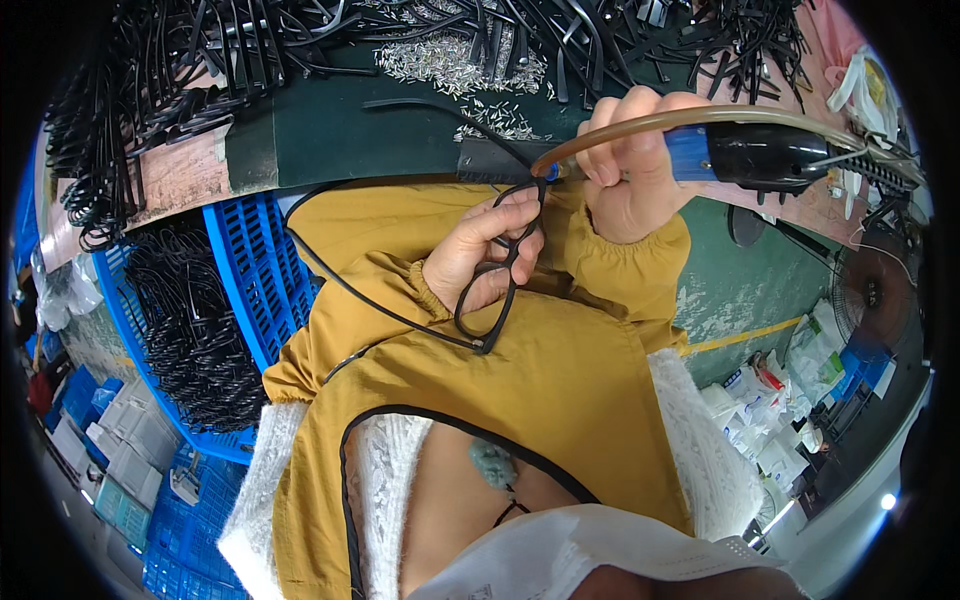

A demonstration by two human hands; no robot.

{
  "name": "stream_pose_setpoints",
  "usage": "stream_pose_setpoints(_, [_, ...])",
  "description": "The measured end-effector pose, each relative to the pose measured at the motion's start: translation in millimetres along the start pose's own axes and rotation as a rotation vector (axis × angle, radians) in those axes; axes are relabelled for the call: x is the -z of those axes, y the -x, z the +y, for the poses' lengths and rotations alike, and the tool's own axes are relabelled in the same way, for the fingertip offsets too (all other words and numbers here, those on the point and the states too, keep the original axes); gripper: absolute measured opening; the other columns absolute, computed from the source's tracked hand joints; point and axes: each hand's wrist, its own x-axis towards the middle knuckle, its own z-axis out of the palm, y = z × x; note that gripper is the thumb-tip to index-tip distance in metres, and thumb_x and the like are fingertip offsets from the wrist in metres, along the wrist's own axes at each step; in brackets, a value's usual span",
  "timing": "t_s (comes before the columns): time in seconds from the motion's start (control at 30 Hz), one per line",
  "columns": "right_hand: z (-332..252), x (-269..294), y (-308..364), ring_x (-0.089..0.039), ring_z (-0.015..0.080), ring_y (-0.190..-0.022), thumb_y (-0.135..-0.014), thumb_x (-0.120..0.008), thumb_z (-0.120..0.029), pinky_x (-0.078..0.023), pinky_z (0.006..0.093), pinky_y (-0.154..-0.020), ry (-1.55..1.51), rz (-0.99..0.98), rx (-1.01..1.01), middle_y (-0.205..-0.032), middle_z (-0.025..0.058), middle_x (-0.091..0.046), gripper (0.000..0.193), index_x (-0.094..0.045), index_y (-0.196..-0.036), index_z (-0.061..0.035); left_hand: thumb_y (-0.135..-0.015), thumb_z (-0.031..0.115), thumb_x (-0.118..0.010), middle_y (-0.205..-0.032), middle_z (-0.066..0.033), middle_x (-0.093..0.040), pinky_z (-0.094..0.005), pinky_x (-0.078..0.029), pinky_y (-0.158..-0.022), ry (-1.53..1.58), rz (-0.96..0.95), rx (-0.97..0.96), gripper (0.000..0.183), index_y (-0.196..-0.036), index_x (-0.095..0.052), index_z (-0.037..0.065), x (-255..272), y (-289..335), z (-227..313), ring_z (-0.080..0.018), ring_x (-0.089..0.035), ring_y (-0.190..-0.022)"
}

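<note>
My left hand (490, 245) is closed around a black eyeglass frame (501, 312) above my lap, its fingers passing about the rims. One temple of the frame stretches back to the left across my sleeve; another temple (440, 105) reaches over the table edge. In my right hand (640, 165) is a powered screwdriver (765, 156) with a blue and black body, lying nearly level. A brown tube (720, 113) runs along it. The tool's tip end meets the upper hinge corner of the frame, partly hidden by the tube; the screw there is too small to see.
Small metal pieces (430, 62) lie heaped on the dark green table top (330, 125). Loose black temples (590, 40) crowd its far side, with more piled at left (85, 150). A blue basket (262, 270) of black frames stands left of my lap. A fan (872, 290) is at right.
</note>
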Motion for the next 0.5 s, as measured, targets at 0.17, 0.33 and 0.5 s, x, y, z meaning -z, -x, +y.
stream_pose_setpoints(0.17, [-0.3,6.5,-10.3,-0.05,0.0119,-0.054,-0.094,-0.072,-0.007,-0.038,0.0267,-0.047,-0.065,-0.128,-0.04,-0.077,0.0018,-0.053,0.024,-0.052,-0.106,-0.0108,-0.102,0.034,-0.062,-0.065,-0.0027,-0.055,-0.0265,-0.036,-0.048,-0.058,0.124,0.014,0.029,-0.123,-0.062,0.014,-3.4,-2.8,-1.9,-0.0137,-0.048,-0.05])
stream_pose_setpoints(0.33, [10.6,10.9,-52.0,-0.045,0.0103,-0.05,-0.1,-0.059,-0.008,-0.033,0.0253,-0.043,-0.08,0.032,0.099,-0.069,0.0014,-0.047,0.01,-0.052,-0.107,-0.0091,-0.104,0.035,-0.05,-0.065,-0.0064,-0.055,-0.03,-0.04,-0.052,-0.086,0.116,-0.029,0.039,-0.125,-0.063,0.004,-5.0,15.4,10.0,-0.0191,-0.051,-0.052])
stream_pose_setpoints(0.5, [28.6,-5.9,-88.1,-0.041,0.0104,-0.048,-0.096,-0.067,-0.008,-0.033,0.0243,-0.043,-0.052,0.09,0.133,-0.067,0.0005,-0.044,0.018,-0.052,-0.105,-0.0098,-0.095,0.021,-0.053,-0.087,-0.0076,-0.059,-0.0277,-0.049,-0.069,-0.13,-0.089,-0.484,0.041,-0.127,-0.059,-0.004,-1.8,20.7,37.2,-0.0193,-0.061,-0.08])
